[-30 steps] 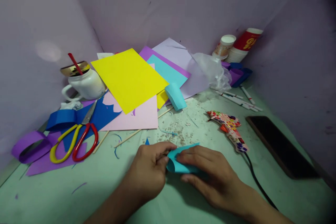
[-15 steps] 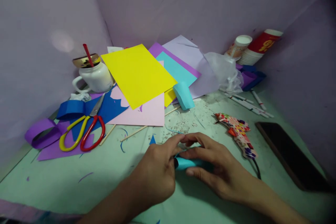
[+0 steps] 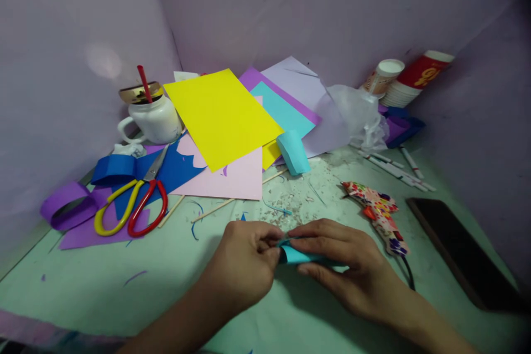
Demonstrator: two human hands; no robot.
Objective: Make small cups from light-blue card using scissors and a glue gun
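A light-blue piece of paper [image 3: 302, 256], curled into a roll, lies between my two hands close above the table. My right hand [image 3: 346, 257] wraps over it from the right, with the thumb below and the fingers on top. At its left end, the bent fingers of my left hand [image 3: 246, 260] pinch the paper's edge. Part of the roll is hidden under the right fingers. Beyond the hands, another curved light-blue paper strip [image 3: 293, 152] rests by the paper sheets.
Scissors [image 3: 143, 193] lie at left near a purple paper loop [image 3: 68, 206] and a blue paper loop [image 3: 113, 169]. Behind are a yellow sheet [image 3: 224, 119] and a white mug [image 3: 153, 120]. A patterned glue gun [image 3: 375, 213] and a phone [image 3: 462, 254] lie at right.
My left fingers have drawn back from over the right fingertips and now pinch the roll's left edge. My right fingers have flattened over the paper.
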